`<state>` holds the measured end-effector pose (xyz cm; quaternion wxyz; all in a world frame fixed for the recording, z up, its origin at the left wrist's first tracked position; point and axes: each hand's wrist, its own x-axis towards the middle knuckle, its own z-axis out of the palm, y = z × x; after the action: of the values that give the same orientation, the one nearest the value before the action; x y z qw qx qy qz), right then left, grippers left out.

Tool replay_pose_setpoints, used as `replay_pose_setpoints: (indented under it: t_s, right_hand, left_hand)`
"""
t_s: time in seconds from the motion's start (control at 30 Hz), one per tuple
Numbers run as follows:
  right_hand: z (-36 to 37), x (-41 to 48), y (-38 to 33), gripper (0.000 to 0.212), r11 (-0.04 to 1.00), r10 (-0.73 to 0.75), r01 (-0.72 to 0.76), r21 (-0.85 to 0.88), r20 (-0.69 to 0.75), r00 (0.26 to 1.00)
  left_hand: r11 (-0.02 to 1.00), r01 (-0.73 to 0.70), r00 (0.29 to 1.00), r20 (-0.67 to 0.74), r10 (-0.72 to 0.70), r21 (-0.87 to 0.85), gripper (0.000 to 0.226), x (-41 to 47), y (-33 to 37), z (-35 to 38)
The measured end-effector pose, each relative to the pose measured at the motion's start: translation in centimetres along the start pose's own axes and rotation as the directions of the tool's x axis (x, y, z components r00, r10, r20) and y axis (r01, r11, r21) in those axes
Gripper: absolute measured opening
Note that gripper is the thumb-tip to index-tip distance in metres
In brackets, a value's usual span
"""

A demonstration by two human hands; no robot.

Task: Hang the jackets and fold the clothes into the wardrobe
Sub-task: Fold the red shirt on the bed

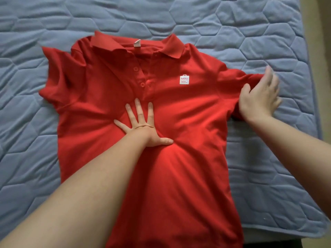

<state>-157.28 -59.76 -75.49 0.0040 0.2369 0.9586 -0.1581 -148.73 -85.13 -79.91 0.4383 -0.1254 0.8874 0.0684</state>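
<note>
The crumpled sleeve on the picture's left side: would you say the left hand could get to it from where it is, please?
Probably yes: the left hand lies flat on the shirt, and only its bare fabric separates it from that sleeve.

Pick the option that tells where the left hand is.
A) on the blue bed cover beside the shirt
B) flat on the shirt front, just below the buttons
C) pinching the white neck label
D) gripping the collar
B: the left hand lies with its fingers spread and straight on the chest of the red polo shirt, just below the buttons.
</note>
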Motion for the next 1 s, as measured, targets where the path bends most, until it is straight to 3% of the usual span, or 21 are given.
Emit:
replay_pose_setpoints:
  t_s: [0.07, 0.13, 0.2, 0.23, 0.3, 0.33, 0.4, 0.43, 0.5, 0.57, 0.6, 0.67, 0.73, 0.8, 0.9, 1.0]
  right_hand:
    - [-0.1, -2.2, -1.4, 0.068, 0.96, -0.231, 0.241, -0.141, 0.083, 0.969]
    - [0.2, -5.1, -3.4, 0.068, 0.895, -0.372, 0.415, -0.166, 0.238, 0.897]
    - [1.3, -8.4, -5.9, 0.068, 0.816, -0.486, 0.558, -0.152, 0.343, 0.804]
    - [2.1, -10.2, -7.3, 0.067, 0.777, -0.532, 0.614, -0.136, 0.378, 0.757]
    - [4.0, -12.8, -10.1, 0.066, 0.734, -0.583, 0.671, -0.105, 0.409, 0.702]
    - [4.9, -13.6, -11.5, 0.065, 0.726, -0.593, 0.681, -0.097, 0.413, 0.691]
    - [6.8, -14.7, -13.9, 0.063, 0.71, -0.611, 0.697, -0.097, 0.409, 0.678]
    - [7.7, -15.0, -14.9, 0.062, 0.704, -0.615, 0.703, -0.1, 0.41, 0.674]
    - [9.5, -15.2, -16.1, 0.062, 0.695, -0.605, 0.709, -0.118, 0.438, 0.665]
    - [11.0, -15.0, -16.2, 0.062, 0.679, -0.58, 0.717, -0.159, 0.483, 0.656]
    - [11.6, -14.9, -16.1, 0.063, 0.671, -0.57, 0.72, -0.177, 0.498, 0.654]
    - [12.2, -14.7, -16.0, 0.064, 0.664, -0.572, 0.721, -0.198, 0.488, 0.66]
    - [12.1, -15.1, -16.4, 0.066, 0.66, -0.619, 0.727, -0.188, 0.412, 0.668]
    - [11.7, -15.6, -16.9, 0.064, 0.641, -0.678, 0.747, -0.173, 0.327, 0.658]
    - [11.7, -16.1, -17.6, 0.057, 0.593, -0.674, 0.78, -0.199, 0.407, 0.617]
    - [11.3, -15.5, -19.6, 0.049, 0.667, -0.659, 0.731, -0.145, 0.345, 0.669]
  left_hand:
    - [0.999, -0.038, 0.999, 0.014, 0.038, -0.023, 0.142, -0.4, -0.2, -0.2]
    - [0.989, -0.126, 0.992, -0.027, 0.124, -0.082, 0.133, -1.2, -0.7, -0.3]
    - [0.956, -0.255, 0.951, -0.217, 0.221, -0.146, 0.103, -2.5, -2.6, -0.5]
    - [0.936, -0.314, 0.894, -0.383, 0.234, -0.162, 0.082, -3.2, -4.2, -0.7]
    - [0.927, -0.332, 0.695, -0.71, 0.114, -0.176, 0.055, -4.1, -8.5, -1.8]
    - [0.933, -0.295, 0.599, -0.8, 0.014, -0.205, 0.051, -4.1, -10.8, -2.7]
    - [0.914, -0.187, 0.539, -0.816, -0.212, -0.36, 0.053, -2.8, -15.8, -5.1]
    - [0.854, -0.157, 0.565, -0.754, -0.335, -0.497, 0.056, -1.7, -18.1, -6.5]
    - [0.599, -0.13, 0.701, -0.501, -0.508, -0.79, 0.064, 1.0, -21.1, -9.1]
    - [0.389, -0.101, 0.844, -0.286, -0.454, -0.916, 0.062, 3.1, -22.2, -10.8]
    - [0.363, -0.102, 0.888, -0.25, -0.386, -0.926, 0.051, 3.9, -22.3, -11.2]
    - [0.469, -0.132, 0.885, -0.317, -0.341, -0.873, 0.017, 4.7, -22.8, -11.5]
    - [0.642, -0.063, 0.784, -0.436, -0.442, -0.764, 0.015, 4.4, -25.0, -10.6]
    - [0.704, 0.044, 0.721, -0.465, -0.513, -0.709, 0.02, 3.0, -27.3, -8.5]
    - [0.613, 0.039, 0.78, -0.359, -0.512, -0.789, 0.023, 2.0, -28.4, -6.5]
    - [0.493, 0.026, 0.763, -0.302, -0.572, -0.87, 0.034, 2.8, -27.3, -8.2]
